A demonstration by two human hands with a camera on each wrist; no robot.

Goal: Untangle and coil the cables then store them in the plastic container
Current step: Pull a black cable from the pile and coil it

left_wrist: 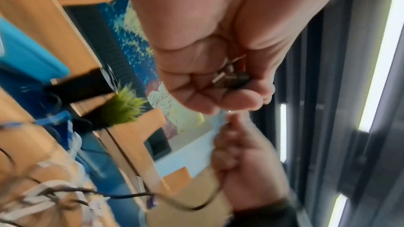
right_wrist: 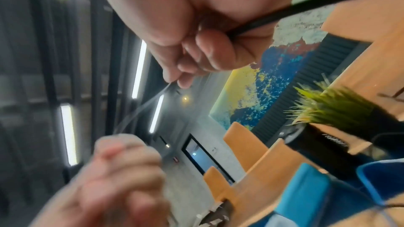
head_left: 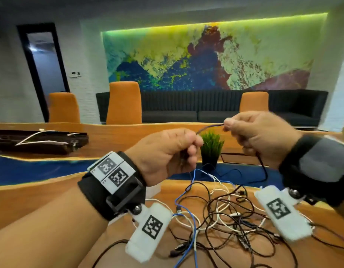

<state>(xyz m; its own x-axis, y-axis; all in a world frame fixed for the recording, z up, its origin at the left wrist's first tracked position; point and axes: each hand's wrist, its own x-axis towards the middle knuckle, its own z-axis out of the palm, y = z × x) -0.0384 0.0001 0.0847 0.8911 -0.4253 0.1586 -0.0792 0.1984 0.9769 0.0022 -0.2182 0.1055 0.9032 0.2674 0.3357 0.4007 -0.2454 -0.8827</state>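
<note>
I hold both hands up above the wooden table (head_left: 32, 200). A thin dark cable (head_left: 209, 127) runs taut between them. My left hand (head_left: 195, 141) is curled into a fist round one end, and metal plugs (left_wrist: 229, 77) show inside the curled fingers. My right hand (head_left: 228, 125) pinches the cable between thumb and forefinger. From there a black length (head_left: 264, 171) hangs down to the tangled pile of black, white and blue cables (head_left: 215, 213) on the table below. No plastic container is plainly visible.
A small potted green plant (head_left: 211, 149) stands just behind the hands. A dark case (head_left: 41, 142) with white cables on it lies at the far left. Orange chairs (head_left: 124, 103) line the table's far side. A blue strip (head_left: 32, 169) crosses the tabletop.
</note>
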